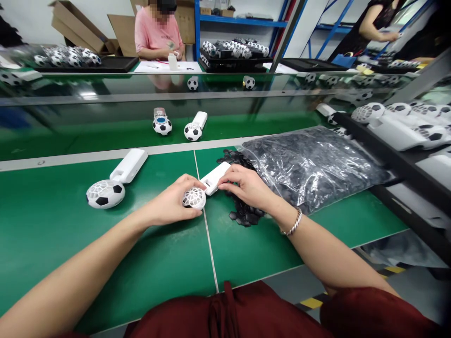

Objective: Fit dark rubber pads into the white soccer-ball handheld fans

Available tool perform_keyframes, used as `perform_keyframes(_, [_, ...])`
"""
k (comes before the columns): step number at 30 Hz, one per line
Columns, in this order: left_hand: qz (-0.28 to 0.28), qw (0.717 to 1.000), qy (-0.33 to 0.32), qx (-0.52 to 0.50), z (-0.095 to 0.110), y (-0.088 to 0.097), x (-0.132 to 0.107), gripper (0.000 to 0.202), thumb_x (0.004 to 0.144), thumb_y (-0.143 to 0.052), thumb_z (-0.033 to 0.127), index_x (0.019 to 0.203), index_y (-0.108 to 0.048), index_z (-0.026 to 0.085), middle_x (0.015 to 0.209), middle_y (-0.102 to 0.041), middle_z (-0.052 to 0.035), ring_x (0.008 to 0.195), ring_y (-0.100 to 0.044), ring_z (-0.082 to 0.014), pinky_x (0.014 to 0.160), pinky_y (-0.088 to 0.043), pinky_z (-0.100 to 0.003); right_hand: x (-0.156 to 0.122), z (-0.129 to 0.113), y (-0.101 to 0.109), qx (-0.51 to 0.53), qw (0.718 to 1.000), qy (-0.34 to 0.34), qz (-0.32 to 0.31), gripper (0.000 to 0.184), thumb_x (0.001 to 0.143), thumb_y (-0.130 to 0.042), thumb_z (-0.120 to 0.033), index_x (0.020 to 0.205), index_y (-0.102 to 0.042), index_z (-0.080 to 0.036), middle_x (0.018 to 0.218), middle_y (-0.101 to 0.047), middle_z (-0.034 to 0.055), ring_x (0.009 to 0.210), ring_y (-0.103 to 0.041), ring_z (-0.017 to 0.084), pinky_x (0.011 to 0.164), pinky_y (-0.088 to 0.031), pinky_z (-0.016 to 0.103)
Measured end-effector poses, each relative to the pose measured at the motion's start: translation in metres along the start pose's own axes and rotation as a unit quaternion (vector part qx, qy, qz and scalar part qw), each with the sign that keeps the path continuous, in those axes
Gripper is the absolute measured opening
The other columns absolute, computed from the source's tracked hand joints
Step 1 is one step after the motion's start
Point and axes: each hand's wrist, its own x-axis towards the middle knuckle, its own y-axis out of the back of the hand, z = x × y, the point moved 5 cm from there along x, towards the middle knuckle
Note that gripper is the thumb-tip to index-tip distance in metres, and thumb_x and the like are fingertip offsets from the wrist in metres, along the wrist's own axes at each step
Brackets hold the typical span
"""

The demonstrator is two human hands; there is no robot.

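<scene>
My left hand (176,199) is curled round the football-shaped head (194,199) of a white handheld device, thumb below and fingers above. Its white handle (215,177) points up and to the right, with a dark slot near the head. My right hand (244,185) has thumb and forefinger pinched together at the handle's right side; what lies between the tips is hidden. Under and behind that hand is a pile of small black plastic pieces (246,213). To the left lies another white football-headed device (105,194), with black patches on its head.
A clear plastic bag (313,164) full of black pieces lies right of the pile. Black trays (380,136) of white devices stand at the right edge. Beyond the green table, a belt (123,122) carries several football-headed devices. Co-workers (158,35) are on the far side.
</scene>
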Motion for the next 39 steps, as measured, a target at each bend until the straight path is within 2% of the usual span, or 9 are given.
perform_keyframes(7, [0.028, 1.000, 0.003, -0.001, 0.003, -0.003, -0.001, 0.042, 0.065, -0.060, 0.024, 0.106, -0.052, 0.023, 0.107, -0.045, -0.0036, 0.100, -0.051, -0.0223, 0.090, -0.042, -0.037, -0.004, -0.010, -0.023, 0.156, 0.985, -0.020, -0.075, 0.006, 0.080, -0.058, -0.017, 0.085, -0.062, -0.016, 0.081, -0.065, 0.0015, 0.074, -0.059, 0.012, 0.072, -0.045, 0.024])
perform_keyframes(10, [0.030, 1.000, -0.004, -0.003, 0.003, -0.004, -0.001, 0.040, 0.065, -0.060, 0.023, 0.104, -0.052, 0.022, 0.107, -0.045, -0.0035, 0.099, -0.050, -0.0217, 0.089, -0.042, -0.036, -0.004, -0.015, -0.025, 0.164, 0.984, 0.016, -0.063, 0.004, 0.079, -0.060, -0.018, 0.079, -0.062, -0.016, 0.081, -0.065, 0.0021, 0.079, -0.058, 0.013, 0.076, -0.044, 0.026])
perform_keyframes(14, [0.040, 0.999, -0.009, -0.007, 0.003, -0.006, -0.001, 0.040, 0.065, -0.061, 0.026, 0.104, -0.052, 0.022, 0.106, -0.044, -0.0036, 0.099, -0.050, -0.0214, 0.089, -0.043, -0.036, -0.004, -0.014, -0.029, 0.198, 0.979, -0.003, -0.058, 0.006, 0.081, -0.057, -0.019, 0.078, -0.061, -0.016, 0.076, -0.063, 0.0000, 0.071, -0.057, 0.011, 0.071, -0.045, 0.024])
perform_keyframes(19, [0.069, 0.998, -0.006, -0.010, 0.002, -0.008, 0.001, 0.038, 0.066, -0.064, 0.031, 0.102, -0.053, 0.022, 0.103, -0.045, -0.0037, 0.100, -0.050, -0.0228, 0.090, -0.042, -0.038, -0.002, -0.015, -0.034, 0.184, 0.981, -0.008, -0.066, 0.005, 0.080, -0.058, -0.018, 0.076, -0.062, -0.015, 0.074, -0.063, -0.0003, 0.070, -0.056, 0.010, 0.069, -0.044, 0.023])
perform_keyframes(26, [0.112, 0.994, -0.004, 0.005, 0.005, -0.010, 0.000, 0.030, 0.069, -0.057, 0.025, 0.099, -0.052, 0.021, 0.098, -0.045, -0.0033, 0.094, -0.051, -0.0204, 0.086, -0.043, -0.036, 0.001, -0.012, -0.035, 0.174, 0.983, -0.043, -0.038, 0.005, 0.075, -0.064, -0.018, 0.071, -0.062, -0.016, 0.070, -0.062, -0.0013, 0.065, -0.054, 0.009, 0.064, -0.042, 0.021])
perform_keyframes(32, [0.133, 0.991, -0.009, 0.023, 0.006, -0.014, 0.002, 0.025, 0.068, -0.055, 0.021, 0.093, -0.052, 0.022, 0.094, -0.046, -0.0025, 0.092, -0.050, -0.0205, 0.081, -0.043, -0.035, 0.007, 0.003, -0.044, 0.190, 0.976, -0.100, -0.042, 0.017, 0.070, -0.069, -0.031, 0.067, -0.061, -0.016, 0.067, -0.062, -0.0019, 0.060, -0.053, 0.008, 0.058, -0.040, 0.021])
perform_keyframes(35, [0.155, 0.988, -0.017, 0.007, 0.007, -0.015, 0.000, 0.023, 0.067, -0.056, 0.019, 0.090, -0.052, 0.021, 0.093, -0.047, -0.0022, 0.090, -0.050, -0.0200, 0.080, -0.043, -0.035, 0.006, -0.003, -0.037, 0.179, 0.979, -0.093, -0.041, 0.021, 0.070, -0.070, -0.033, 0.066, -0.059, -0.015, 0.064, -0.060, -0.0024, 0.059, -0.052, 0.008, 0.056, -0.041, 0.020])
perform_keyframes(37, [0.158, 0.987, -0.022, -0.021, 0.009, -0.012, -0.004, 0.021, 0.066, -0.058, 0.019, 0.086, -0.053, 0.021, 0.090, -0.047, -0.0017, 0.087, -0.051, -0.0192, 0.078, -0.044, -0.033, 0.001, -0.018, -0.022, 0.154, 0.985, -0.054, -0.057, 0.022, 0.072, -0.068, -0.035, 0.067, -0.059, -0.016, 0.061, -0.058, -0.0025, 0.057, -0.052, 0.008, 0.055, -0.043, 0.020])
perform_keyframes(39, [0.150, 0.987, -0.023, -0.043, 0.012, -0.003, -0.011, 0.023, 0.064, -0.060, 0.019, 0.086, -0.053, 0.021, 0.090, -0.049, -0.0009, 0.085, -0.052, -0.0185, 0.077, -0.044, -0.032, -0.005, -0.038, 0.003, 0.098, 0.993, 0.021, -0.056, 0.020, 0.076, -0.064, -0.036, 0.076, -0.061, -0.017, 0.069, -0.060, -0.0006, 0.063, -0.055, 0.010, 0.060, -0.046, 0.023])
